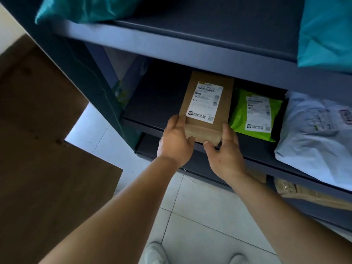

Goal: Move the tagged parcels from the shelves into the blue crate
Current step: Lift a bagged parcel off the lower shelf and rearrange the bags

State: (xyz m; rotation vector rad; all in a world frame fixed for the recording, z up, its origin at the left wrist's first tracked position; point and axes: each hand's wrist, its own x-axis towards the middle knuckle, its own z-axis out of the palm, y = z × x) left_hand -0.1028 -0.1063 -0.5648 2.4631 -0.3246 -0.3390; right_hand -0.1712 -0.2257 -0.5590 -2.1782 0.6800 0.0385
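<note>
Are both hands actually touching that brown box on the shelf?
Touching. The head view shows the left hand and right hand gripping the brown box at its near corners.

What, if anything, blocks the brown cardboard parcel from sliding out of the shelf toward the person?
Nothing visible does. The brown cardboard parcel lies at the shelf's front edge, gripped by the left hand and right hand. The green plastic mailer lies beside it. The blue crate is out of view.

Dark shelf (pixel 156 103) holds brown box (pixel 206 103); green bag (pixel 240 119) just right of box, white bag (pixel 312 134) further right. Teal bags (pixel 323 31) on shelf above.
</note>
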